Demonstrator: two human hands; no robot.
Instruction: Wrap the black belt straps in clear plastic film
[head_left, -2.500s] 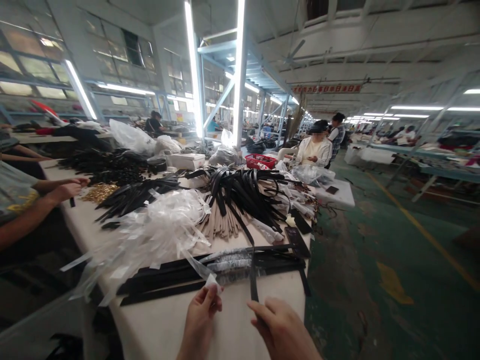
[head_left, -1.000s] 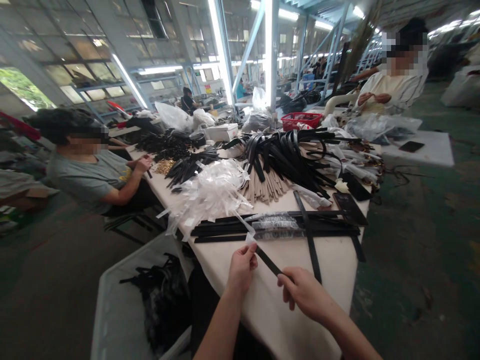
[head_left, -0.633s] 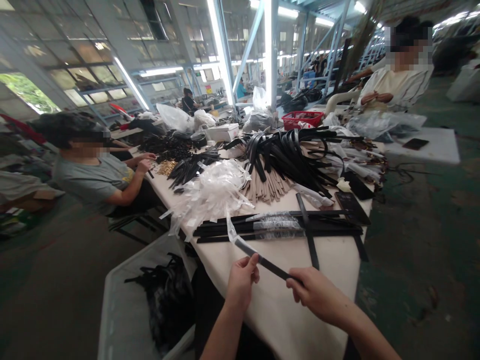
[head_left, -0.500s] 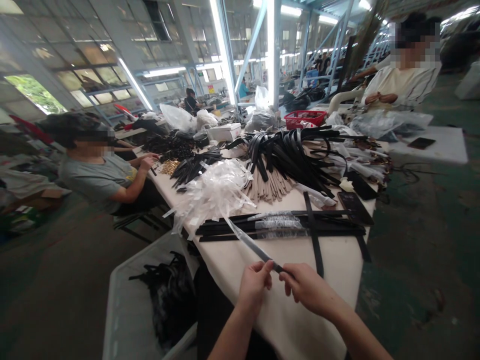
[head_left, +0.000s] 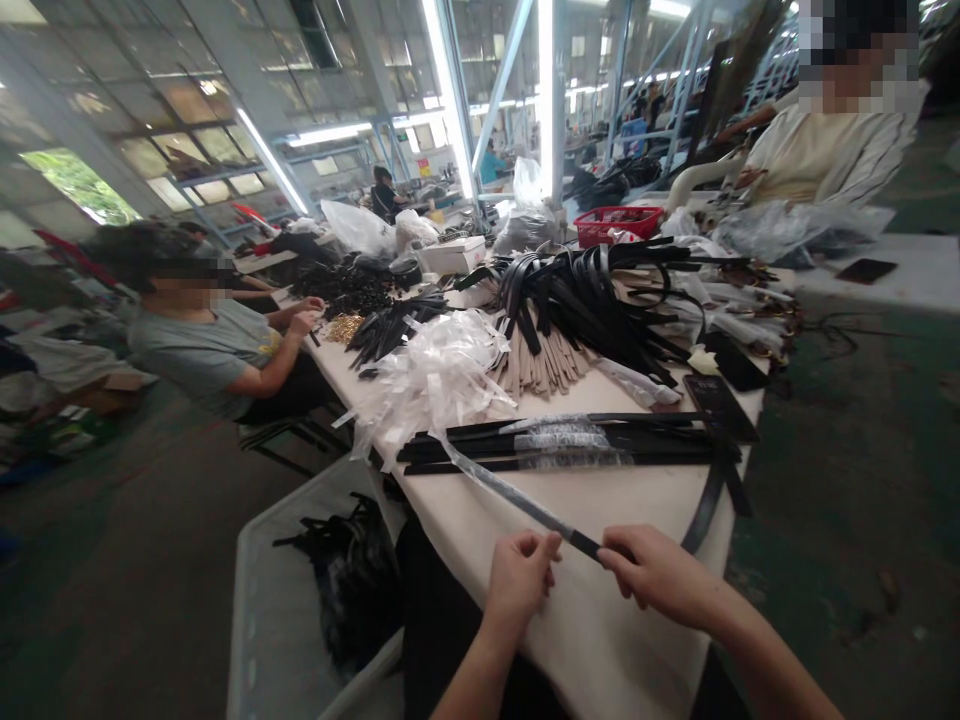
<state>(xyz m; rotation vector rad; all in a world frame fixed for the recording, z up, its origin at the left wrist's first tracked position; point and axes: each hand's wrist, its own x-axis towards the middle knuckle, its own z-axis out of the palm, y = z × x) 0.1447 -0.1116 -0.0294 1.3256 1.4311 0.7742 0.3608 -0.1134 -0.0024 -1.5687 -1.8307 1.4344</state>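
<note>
Head view, item in hand: a black strap (head_left: 517, 497), sleeved in clear film over most of its length, is held just above the near part of the cloth-covered tabletop (head_left: 600, 640), its bare end toward the body and its filmed end angled away. The left hand (head_left: 521, 580) is curled narrowly at the strap, and the right hand (head_left: 656, 575) is pinched on the bare end just beside it; the closely set grip appears to keep the strip straight and clear of the cloth. Beyond lies a row of film-wrapped black straps (head_left: 562, 440), laid parallel, seemingly so that like pieces stay together, with a curved loose strap (head_left: 709, 510) at the right. Farther along are heaped black belts (head_left: 592, 300), fanned beige strips (head_left: 536, 365) and a pile of clear film scraps (head_left: 431, 375). A grey plastic crate (head_left: 255, 640) holding black straps (head_left: 349, 580) stands beside the tabletop at the left. Beyond it, a seated co-worker's hands (head_left: 304, 320) are occupied near small brass parts (head_left: 343, 328). A red basket (head_left: 619, 225) stands at the far end.
</note>
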